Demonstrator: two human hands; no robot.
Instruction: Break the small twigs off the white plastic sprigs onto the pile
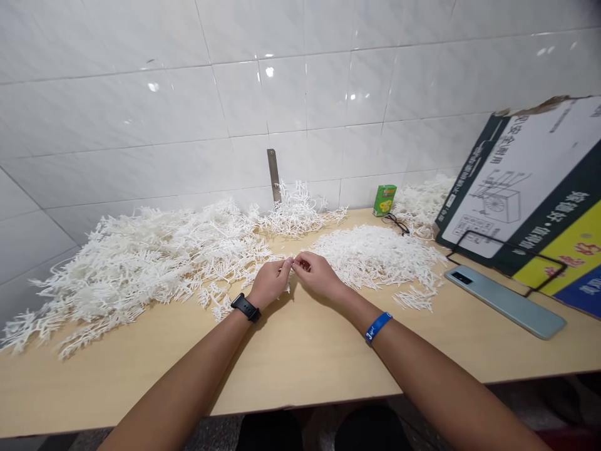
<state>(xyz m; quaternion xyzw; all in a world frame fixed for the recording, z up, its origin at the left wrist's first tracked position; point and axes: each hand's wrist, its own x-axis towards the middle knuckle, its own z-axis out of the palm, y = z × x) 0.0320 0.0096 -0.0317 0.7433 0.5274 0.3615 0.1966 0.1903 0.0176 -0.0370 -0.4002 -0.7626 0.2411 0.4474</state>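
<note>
The pale wood counter [310, 351] spans the lower frame. On it, a large heap of white branching plastic-like strands [141, 250] fills the left, and a smaller pile of fine white pieces [375, 250] lies right of centre. Between them, the left hand [272, 282] and right hand [317, 272] meet, fingertips pinched together; what small piece they grip, I cannot tell.

The carton [526, 188] runs off the right edge, and both forearms [188, 369] are cut by the bottom. Whatever sits between the fingers [284, 266], center frame, is too small to tell.
</note>
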